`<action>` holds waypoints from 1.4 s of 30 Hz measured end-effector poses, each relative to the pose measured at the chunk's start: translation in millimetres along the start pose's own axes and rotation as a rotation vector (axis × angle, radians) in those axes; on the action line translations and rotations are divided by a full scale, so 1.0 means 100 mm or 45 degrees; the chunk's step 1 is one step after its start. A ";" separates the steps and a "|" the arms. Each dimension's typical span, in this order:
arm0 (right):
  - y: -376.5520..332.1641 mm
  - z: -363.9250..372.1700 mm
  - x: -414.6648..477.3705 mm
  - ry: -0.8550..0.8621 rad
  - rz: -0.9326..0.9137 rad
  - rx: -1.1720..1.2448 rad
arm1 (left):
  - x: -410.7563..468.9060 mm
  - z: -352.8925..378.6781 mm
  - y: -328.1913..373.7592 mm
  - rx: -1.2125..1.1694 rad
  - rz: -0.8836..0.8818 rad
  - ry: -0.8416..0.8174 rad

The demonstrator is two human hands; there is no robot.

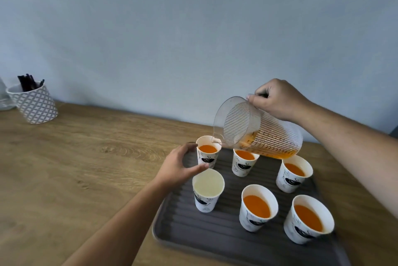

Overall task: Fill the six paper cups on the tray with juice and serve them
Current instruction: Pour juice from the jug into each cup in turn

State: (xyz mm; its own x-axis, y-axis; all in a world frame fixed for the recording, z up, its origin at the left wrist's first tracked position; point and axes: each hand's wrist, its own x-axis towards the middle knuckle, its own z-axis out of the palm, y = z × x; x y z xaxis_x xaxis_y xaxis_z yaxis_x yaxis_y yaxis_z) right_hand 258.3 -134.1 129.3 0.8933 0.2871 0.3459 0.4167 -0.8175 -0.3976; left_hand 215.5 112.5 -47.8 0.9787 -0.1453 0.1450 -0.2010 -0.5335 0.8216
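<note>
Six white paper cups stand on a dark ridged tray (206,233). My right hand (277,102) grips the handle of a clear ribbed jug (258,130), tilted left with its spout over the far-left cup (208,153), which holds orange juice. A little juice remains in the jug's low side. My left hand (181,166) curls around that far-left cup, thumb and fingers apart, just beside its wall; contact is unclear. The near-left cup (207,190) is empty. The other cups (258,207) hold orange juice.
The tray rests on a wooden table (86,158) against a pale wall. At the far left stands a patterned holder (35,104) with dark sticks, and a glass object sits beside it at the frame edge.
</note>
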 end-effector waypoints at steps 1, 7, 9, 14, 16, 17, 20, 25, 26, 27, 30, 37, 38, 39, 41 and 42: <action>-0.03 0.01 -0.05 -0.010 -0.002 -0.001 | -0.06 0.00 -0.01 -0.010 -0.010 -0.038; -0.16 0.10 -0.28 -0.068 -0.023 -0.044 | -0.33 0.05 -0.05 -0.041 -0.072 -0.183; -0.19 0.13 -0.32 -0.079 -0.041 -0.068 | -0.38 0.09 -0.06 -0.021 -0.079 -0.196; -0.25 0.23 -0.39 -0.130 -0.075 -0.157 | -0.45 0.15 -0.11 -0.028 -0.068 -0.157; -0.26 0.26 -0.41 -0.146 -0.090 -0.189 | -0.46 0.15 -0.11 -0.030 -0.072 -0.143; -0.27 0.27 -0.41 -0.152 -0.097 -0.204 | -0.46 0.15 -0.12 -0.029 -0.073 -0.142; -0.30 0.30 -0.43 -0.164 -0.125 -0.242 | -0.47 0.15 -0.12 -0.009 -0.075 -0.137; -0.32 0.33 -0.45 -0.169 -0.165 -0.331 | -0.46 0.14 -0.10 0.030 -0.092 -0.127; -0.32 0.33 -0.45 -0.175 -0.165 -0.345 | -0.46 0.14 -0.09 0.035 -0.094 -0.129; -0.31 0.33 -0.45 -0.182 -0.166 -0.356 | -0.46 0.14 -0.09 0.038 -0.096 -0.129; -0.31 0.33 -0.46 -0.186 -0.167 -0.373 | -0.47 0.14 -0.09 0.039 -0.102 -0.125; -0.28 0.31 -0.45 -0.183 -0.178 -0.412 | -0.48 0.13 -0.06 0.056 -0.112 -0.127; -0.28 0.31 -0.45 -0.181 -0.184 -0.424 | -0.48 0.13 -0.06 0.059 -0.112 -0.126; -0.29 0.30 -0.45 -0.177 -0.189 -0.436 | -0.47 0.13 -0.07 0.058 -0.114 -0.127; -0.28 0.29 -0.45 -0.169 -0.192 -0.456 | -0.48 0.13 -0.08 0.058 -0.122 -0.134; -0.28 0.28 -0.45 -0.167 -0.191 -0.461 | -0.48 0.14 -0.08 0.058 -0.124 -0.136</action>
State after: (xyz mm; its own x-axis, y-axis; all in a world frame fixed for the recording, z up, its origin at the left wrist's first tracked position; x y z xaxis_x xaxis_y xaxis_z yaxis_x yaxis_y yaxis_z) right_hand 211.3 -109.7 101.0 0.8508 0.4587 0.2566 0.4787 -0.8778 -0.0181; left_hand 169.5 112.5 -68.9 0.9841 -0.1774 0.0047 -0.1095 -0.5865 0.8025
